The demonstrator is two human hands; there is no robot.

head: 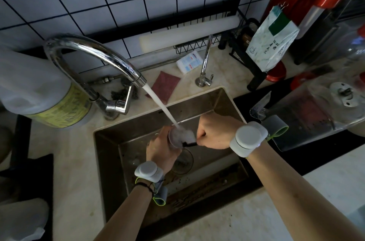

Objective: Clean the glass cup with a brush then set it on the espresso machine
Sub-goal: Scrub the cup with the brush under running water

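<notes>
My left hand grips a small glass cup over the sink, its mouth tilted toward the right. Water from the chrome tap pours onto the cup's rim. My right hand holds a brush by its dark handle, and the brush's white head sits at the cup's mouth in the stream. No espresso machine can be made out for certain; dark red and black appliances stand at the upper right.
A drain lies under the cup. A reddish cloth, a white packet and a small second tap sit behind the sink. A clear container lies at right; a yellow-labelled jug at left.
</notes>
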